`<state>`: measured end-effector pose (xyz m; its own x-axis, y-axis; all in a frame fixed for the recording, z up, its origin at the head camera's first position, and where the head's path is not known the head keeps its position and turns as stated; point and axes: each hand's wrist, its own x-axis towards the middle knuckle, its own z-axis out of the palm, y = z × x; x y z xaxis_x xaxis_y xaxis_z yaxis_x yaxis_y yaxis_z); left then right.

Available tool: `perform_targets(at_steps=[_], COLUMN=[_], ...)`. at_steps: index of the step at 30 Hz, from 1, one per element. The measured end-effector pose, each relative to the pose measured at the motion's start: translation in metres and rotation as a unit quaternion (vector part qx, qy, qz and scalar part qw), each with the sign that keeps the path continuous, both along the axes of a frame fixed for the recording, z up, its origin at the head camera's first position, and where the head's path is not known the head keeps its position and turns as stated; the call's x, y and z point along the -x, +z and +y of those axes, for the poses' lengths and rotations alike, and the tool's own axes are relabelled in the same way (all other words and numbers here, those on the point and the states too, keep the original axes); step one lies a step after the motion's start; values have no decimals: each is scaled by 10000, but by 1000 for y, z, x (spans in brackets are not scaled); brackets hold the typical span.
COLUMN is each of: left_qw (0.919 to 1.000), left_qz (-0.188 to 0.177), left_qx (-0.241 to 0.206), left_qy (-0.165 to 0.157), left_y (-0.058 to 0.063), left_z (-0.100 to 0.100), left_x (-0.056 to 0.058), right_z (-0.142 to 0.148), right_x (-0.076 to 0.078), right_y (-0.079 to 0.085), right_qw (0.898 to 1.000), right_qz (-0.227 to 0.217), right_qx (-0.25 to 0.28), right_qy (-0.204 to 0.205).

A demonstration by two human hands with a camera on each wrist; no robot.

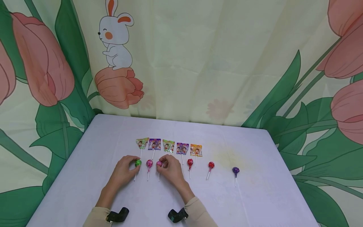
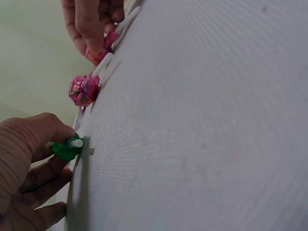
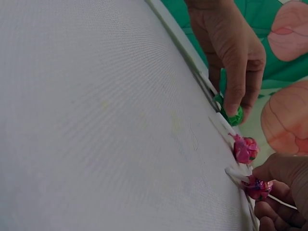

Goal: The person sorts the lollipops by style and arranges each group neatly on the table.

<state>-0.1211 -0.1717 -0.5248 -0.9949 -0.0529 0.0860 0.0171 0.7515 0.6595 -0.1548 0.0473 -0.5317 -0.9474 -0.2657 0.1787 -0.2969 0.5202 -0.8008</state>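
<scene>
My left hand pinches a green-wrapped lollipop by its round head, between thumb and fingers. The lollipop's white stick points toward me. Just to the right, a pink lollipop lies untouched between the two hands. My right hand holds another pink lollipop by the head, its stick also toward me. In the left wrist view, the green lollipop sits between thumb and fingers close to the cloth. The right wrist view has the pink lollipop between that hand's thumb and fingers.
Behind the hands stands a row of several flat-wrapped lollipops, among them a purple one and an orange one. Two red lollipops and a purple lollipop lie to the right. A white cloth covers the table.
</scene>
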Motion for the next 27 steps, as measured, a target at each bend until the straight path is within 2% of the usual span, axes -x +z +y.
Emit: perform_targets(at_steps=[13, 27], left_qw=[10000, 9998], left_qz=[29, 139], left_qx=[60, 70], left_qy=[-29, -106], left_y=[-2, -5], left_z=[-1, -1], left_x=[1, 1], right_z=[3, 7], right_x=[-3, -9], right_y=[4, 13], right_qw=[9997, 9997], right_qz=[216, 221], right_qx=[-134, -99], right_qy=[-46, -74])
